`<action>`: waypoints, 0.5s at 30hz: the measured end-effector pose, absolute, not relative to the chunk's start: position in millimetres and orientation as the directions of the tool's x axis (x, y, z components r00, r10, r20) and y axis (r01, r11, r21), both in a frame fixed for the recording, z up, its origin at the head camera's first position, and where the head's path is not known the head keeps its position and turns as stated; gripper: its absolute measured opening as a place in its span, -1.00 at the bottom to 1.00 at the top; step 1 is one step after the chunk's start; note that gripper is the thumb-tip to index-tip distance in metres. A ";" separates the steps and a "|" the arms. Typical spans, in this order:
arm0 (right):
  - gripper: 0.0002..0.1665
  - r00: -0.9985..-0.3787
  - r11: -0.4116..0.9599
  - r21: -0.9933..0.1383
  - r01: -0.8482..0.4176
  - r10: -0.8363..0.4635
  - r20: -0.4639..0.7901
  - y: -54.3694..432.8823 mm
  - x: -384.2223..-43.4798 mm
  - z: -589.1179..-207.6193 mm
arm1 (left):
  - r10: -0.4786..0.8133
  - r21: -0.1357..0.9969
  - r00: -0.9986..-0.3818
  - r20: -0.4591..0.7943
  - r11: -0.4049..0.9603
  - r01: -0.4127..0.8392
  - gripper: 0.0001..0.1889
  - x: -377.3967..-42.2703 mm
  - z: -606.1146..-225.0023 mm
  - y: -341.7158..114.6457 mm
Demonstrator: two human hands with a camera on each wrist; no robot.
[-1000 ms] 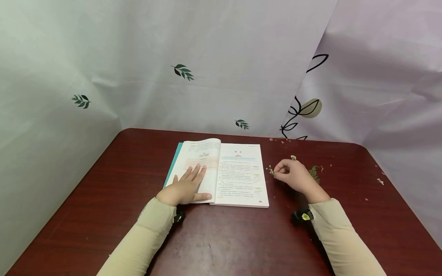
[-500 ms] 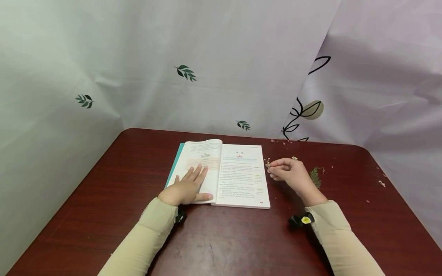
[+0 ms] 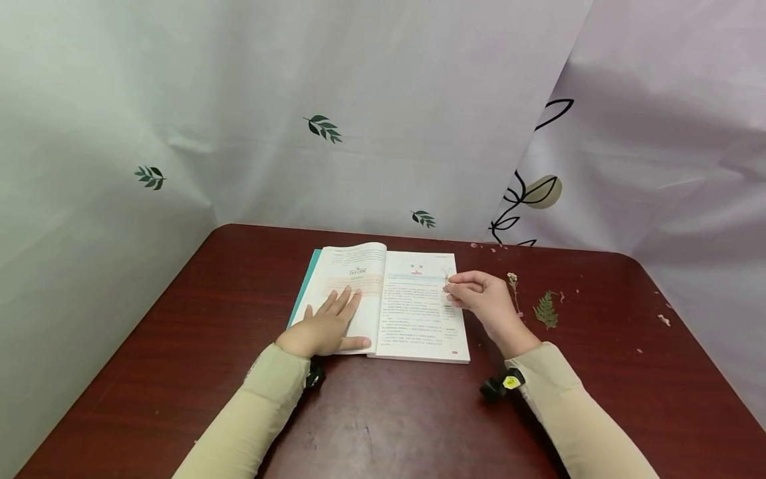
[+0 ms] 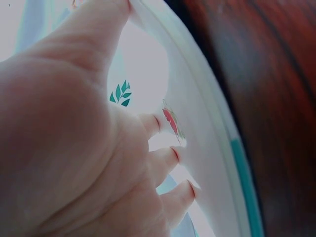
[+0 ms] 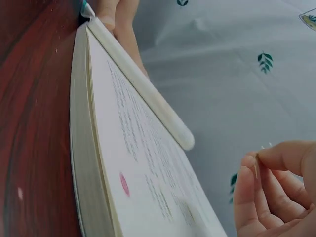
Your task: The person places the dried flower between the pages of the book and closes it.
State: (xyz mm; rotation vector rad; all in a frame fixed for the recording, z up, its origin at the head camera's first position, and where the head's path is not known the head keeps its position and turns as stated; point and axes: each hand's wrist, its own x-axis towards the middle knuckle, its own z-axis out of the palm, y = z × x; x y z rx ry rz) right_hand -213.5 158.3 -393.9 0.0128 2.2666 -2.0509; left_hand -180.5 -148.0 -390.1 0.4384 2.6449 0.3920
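An open book (image 3: 413, 319) with printed pages lies on the dark red table. My left hand (image 3: 323, 330) rests flat on its left page, fingers spread; the left wrist view shows the palm (image 4: 98, 163) close up with the fingertips against the paper. Over the right page's outer edge, my right hand (image 3: 486, 303) pinches a thin sprig (image 3: 446, 275) with tiny pale blossoms between thumb and fingertips. In the right wrist view the pinching fingers (image 5: 269, 182) are raised above the page, and only a bit of stem shows.
Right of the book lie a small white-flowered sprig (image 3: 512, 283) and a green fern leaf (image 3: 546, 311). Small pale petals (image 3: 663, 320) are scattered near the table's right and back edges. A pale leaf-printed cloth (image 3: 383, 166) hangs behind the table (image 3: 383, 412).
My right hand has moved left with the pinched sprig, from the table beside the book to over the right page. The other sprig and the fern are now uncovered. My left hand stays put.
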 end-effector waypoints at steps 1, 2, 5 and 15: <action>-0.65 -0.996 0.093 -0.993 0.068 -0.048 -0.073 155.6 -214.2 -394.1 | 0.362 0.341 -0.859 -0.363 0.909 0.239 0.04 -180.5 -390.8 -148.1; -0.66 -0.996 0.088 -0.993 0.075 -0.044 -0.079 152.8 -215.0 -394.3 | 0.362 0.341 -0.860 -0.361 0.909 0.239 0.03 -180.6 -391.4 -148.2; -0.66 -0.993 0.078 -0.991 0.110 -0.026 -0.113 144.2 -217.8 -394.7 | 0.362 0.342 -0.861 -0.358 0.909 0.240 0.03 -180.7 -392.7 -148.2; -0.71 -0.990 0.043 -0.989 0.142 0.001 -0.142 108.2 -228.0 -394.0 | 0.366 0.337 -0.863 -0.349 0.908 0.249 0.04 -180.5 -391.7 -148.2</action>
